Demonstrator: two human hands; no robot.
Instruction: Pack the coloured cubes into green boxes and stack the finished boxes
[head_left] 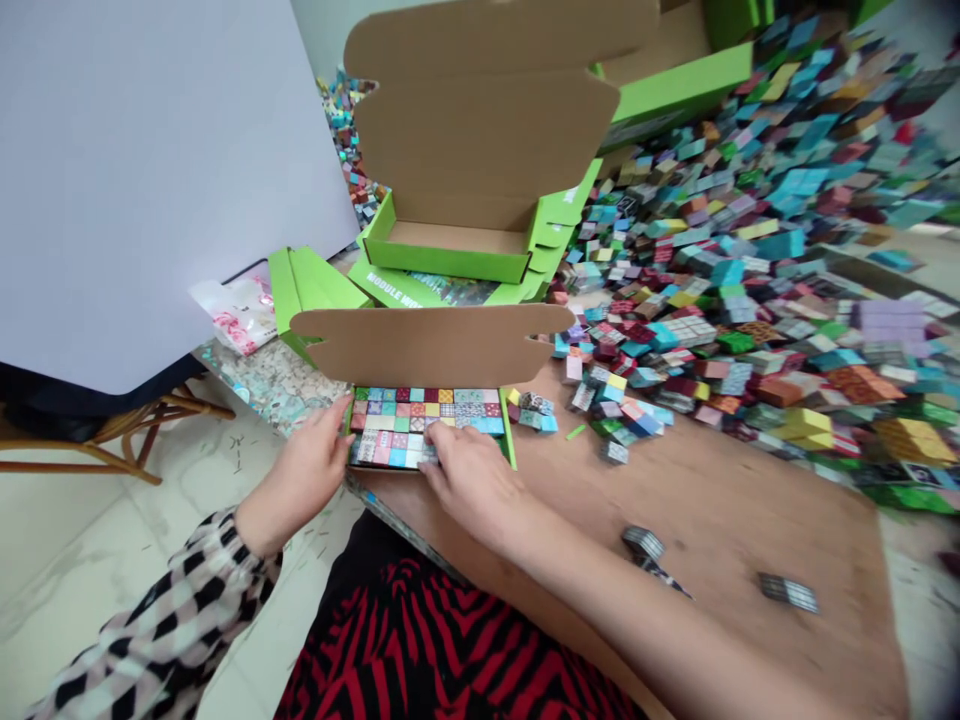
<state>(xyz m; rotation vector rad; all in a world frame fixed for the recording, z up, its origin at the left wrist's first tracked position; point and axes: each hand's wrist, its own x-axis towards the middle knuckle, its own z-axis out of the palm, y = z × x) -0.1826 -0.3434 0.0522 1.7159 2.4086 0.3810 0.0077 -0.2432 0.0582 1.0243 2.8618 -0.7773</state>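
A small green cardboard box [508, 432] stands open at the front edge of the table, its brown lid raised behind it. Rows of small patterned blocks [409, 410] in many colours fill much of it. My left hand [311, 468] grips the box's left side, thumb near the rim. Over the front right part of the box, my right hand [472, 480] has its fingers bent down onto the blocks. The right hand hides that corner, and I cannot make out what lies between its fingertips.
Behind stands another open green box [450, 262] on printed green packaging [390, 285]. A large heap of loose blocks [712, 300] spreads over the right side. A few blocks [789, 592] lie near the front. A pink-and-white packet [244, 315] and a white panel [165, 180] are at left.
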